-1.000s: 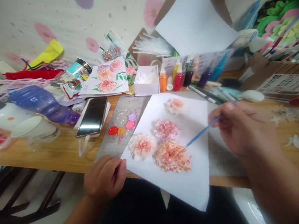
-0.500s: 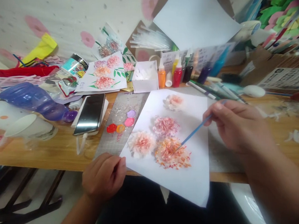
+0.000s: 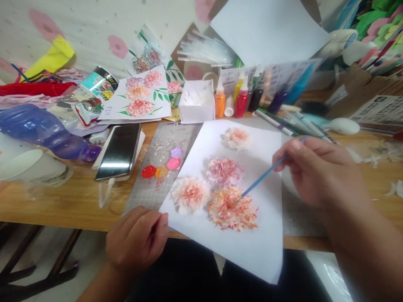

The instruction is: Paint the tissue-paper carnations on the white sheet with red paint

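pinching the blue brush (image 3: 263, 176) in the right hand (image 3: 317, 172), with tip at the orange-edged flower (image 3: 230, 215), lowest of 4 on the white sheet (image 3: 254, 252). dab lightly, without flattening. cannot tell whether gripping the sheet's corner with the curled left hand (image 3: 137, 240).

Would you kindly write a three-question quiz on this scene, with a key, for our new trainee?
1. Multiple choice: what does the person's right grip hold? (a) a pen (b) a brush (c) a cup
2. True or false: in the picture, the phone lies left of the sheet under the flowers.
3. Fill in the number: that sheet bears ___ fluffy flowers.

Key: 1. b; 2. true; 3. four.
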The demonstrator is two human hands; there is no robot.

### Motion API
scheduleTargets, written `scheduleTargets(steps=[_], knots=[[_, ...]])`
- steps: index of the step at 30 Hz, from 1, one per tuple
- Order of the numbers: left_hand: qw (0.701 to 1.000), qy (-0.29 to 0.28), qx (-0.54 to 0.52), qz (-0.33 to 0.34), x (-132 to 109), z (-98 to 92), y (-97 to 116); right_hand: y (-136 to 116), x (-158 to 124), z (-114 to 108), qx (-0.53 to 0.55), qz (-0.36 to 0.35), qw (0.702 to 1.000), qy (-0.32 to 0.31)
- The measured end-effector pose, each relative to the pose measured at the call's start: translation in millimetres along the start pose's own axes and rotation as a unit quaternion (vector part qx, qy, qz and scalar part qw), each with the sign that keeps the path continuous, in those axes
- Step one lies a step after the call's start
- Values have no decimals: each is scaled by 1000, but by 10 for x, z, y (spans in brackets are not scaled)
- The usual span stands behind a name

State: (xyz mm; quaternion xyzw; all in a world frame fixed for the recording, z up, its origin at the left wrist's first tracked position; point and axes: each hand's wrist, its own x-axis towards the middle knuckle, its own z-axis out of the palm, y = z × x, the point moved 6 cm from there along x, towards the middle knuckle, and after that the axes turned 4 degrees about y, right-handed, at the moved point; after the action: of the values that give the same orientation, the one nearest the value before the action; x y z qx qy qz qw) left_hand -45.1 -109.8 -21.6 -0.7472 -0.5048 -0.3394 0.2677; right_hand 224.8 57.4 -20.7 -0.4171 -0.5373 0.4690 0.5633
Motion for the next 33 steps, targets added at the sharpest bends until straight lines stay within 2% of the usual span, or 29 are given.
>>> scheduleTargets(steps=[7, 12, 15, 20, 23, 28, 33], knots=[[1000, -1, 2, 5, 6, -18, 7, 57, -2, -22, -6, 11, 1000, 3], [999, -23, -22, -5, 35, -8, 22, -56, 79, 5, 22, -5, 999, 37], [999, -8, -43, -26, 36, -29, 18, -158, 221, 209, 24, -36, 998, 44], [995, 10, -72, -64, -15, -49, -13, -155, 406, 744, -65, -55, 996, -33], [993, 10, -90, -71, -39, -46, -9, -128, 405, 935, -117, -73, 988, -69], [993, 23, -93, -74, -66, -37, -3, -66, 351, 1062, -173, -91, 974, -112], [993, 8, -87, -76, -78, -27, -21, -123, 389, 940, -173, -106, 976, -80]])
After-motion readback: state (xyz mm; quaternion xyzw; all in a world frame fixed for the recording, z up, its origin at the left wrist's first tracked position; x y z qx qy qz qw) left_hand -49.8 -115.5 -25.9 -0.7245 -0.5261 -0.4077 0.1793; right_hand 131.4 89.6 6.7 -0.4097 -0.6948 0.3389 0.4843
